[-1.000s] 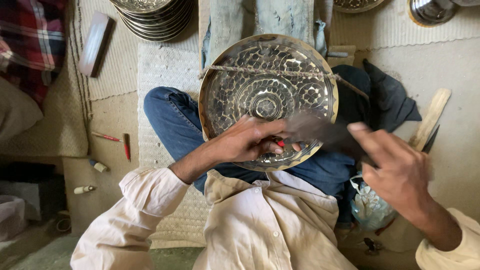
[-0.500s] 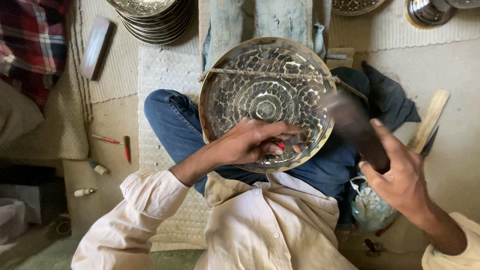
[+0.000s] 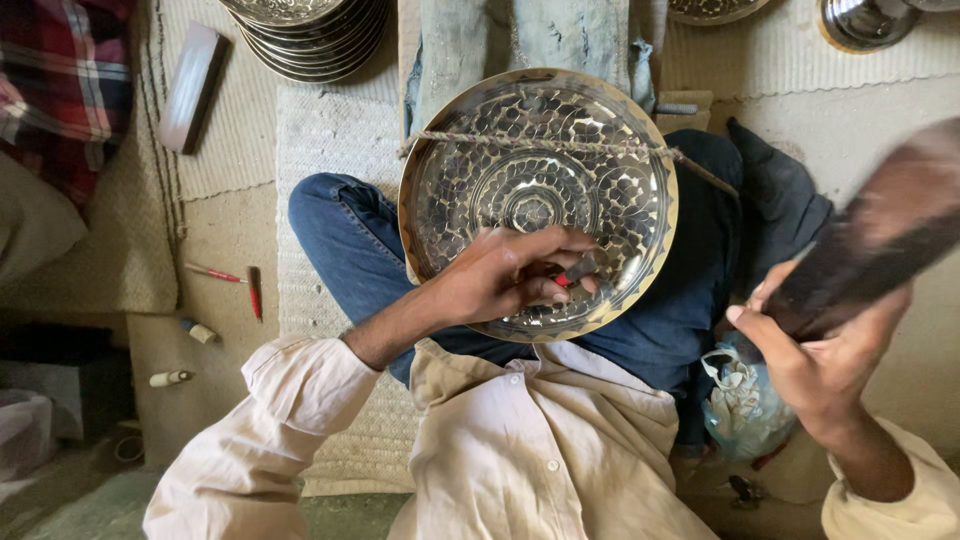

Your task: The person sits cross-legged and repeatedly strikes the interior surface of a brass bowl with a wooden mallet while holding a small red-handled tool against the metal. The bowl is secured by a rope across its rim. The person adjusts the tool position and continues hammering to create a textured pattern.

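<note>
Engraved metal plate [image 3: 535,195] sits on our lap, propped against a wooden block [image 3: 520,40] and crossed by one twine cord [image 3: 560,146] over its upper part. Nearest us, our cream shirt [image 3: 540,450] fills the bottom of the view and hides our waist. Our left hand [image 3: 510,280] rests on the plate's lower rim, fingers pinched around a small chisel [image 3: 575,272] with a red bit showing; most of the tool is hidden under the fingers, so we can't tell its length. Our right hand [image 3: 820,360] is off to the right, well apart from the plate, fingers wrapped round a dark mallet [image 3: 880,240]; it is blurred and cut off at the right edge, shape hard to make out. Just below that hand is one pale blue plastic bag [image 3: 745,400], contents unclear. A dark cloth [image 3: 780,200] lies over our right knee.

Further left on the floor we count one red pencil-like tool [image 3: 212,272], one red-handled tool [image 3: 254,292], and two small stubs [image 3: 200,331] and [image 3: 170,378]. A flat dark bar [image 3: 192,88] lies on the mat. At the top, one stack of plates [image 3: 310,35], count unreadable, is cut off by the frame. Two more metal pieces [image 3: 715,10] and [image 3: 865,22] are also cropped at the top. A plaid fabric [image 3: 65,90] is cut off top left.
</note>
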